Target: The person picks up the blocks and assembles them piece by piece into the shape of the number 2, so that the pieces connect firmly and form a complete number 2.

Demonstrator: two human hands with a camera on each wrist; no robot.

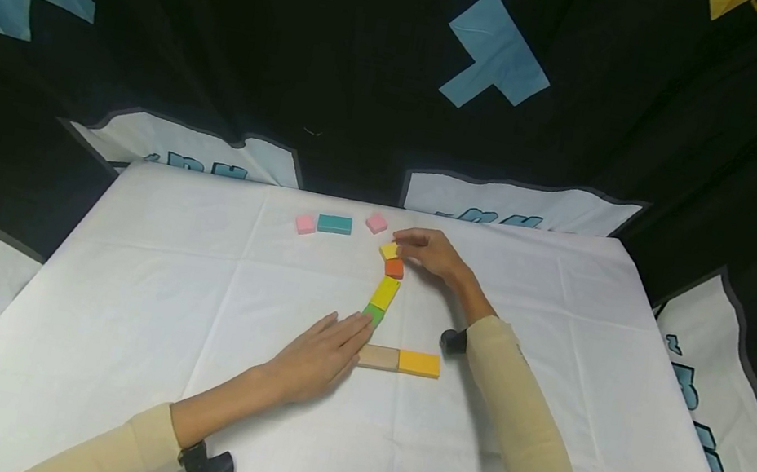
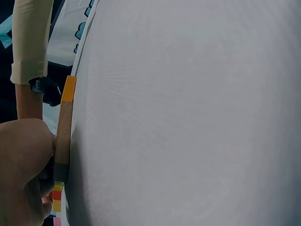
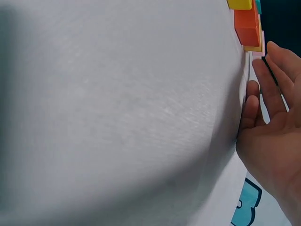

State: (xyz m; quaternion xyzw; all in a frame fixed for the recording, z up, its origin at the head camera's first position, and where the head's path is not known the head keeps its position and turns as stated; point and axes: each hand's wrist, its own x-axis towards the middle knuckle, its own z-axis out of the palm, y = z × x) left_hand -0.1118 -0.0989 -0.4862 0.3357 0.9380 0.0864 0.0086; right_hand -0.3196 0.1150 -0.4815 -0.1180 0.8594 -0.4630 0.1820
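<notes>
Left hand straight-fingered over green block, right hand loose-fingered beside small yellow block, orange block adjoining.

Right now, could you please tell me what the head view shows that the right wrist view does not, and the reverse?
Only the head view shows the left hand, the green block and the tan block. Only the right wrist view shows the palm side of the right hand. Both show that hand, the orange block and the white tablecloth.
</notes>
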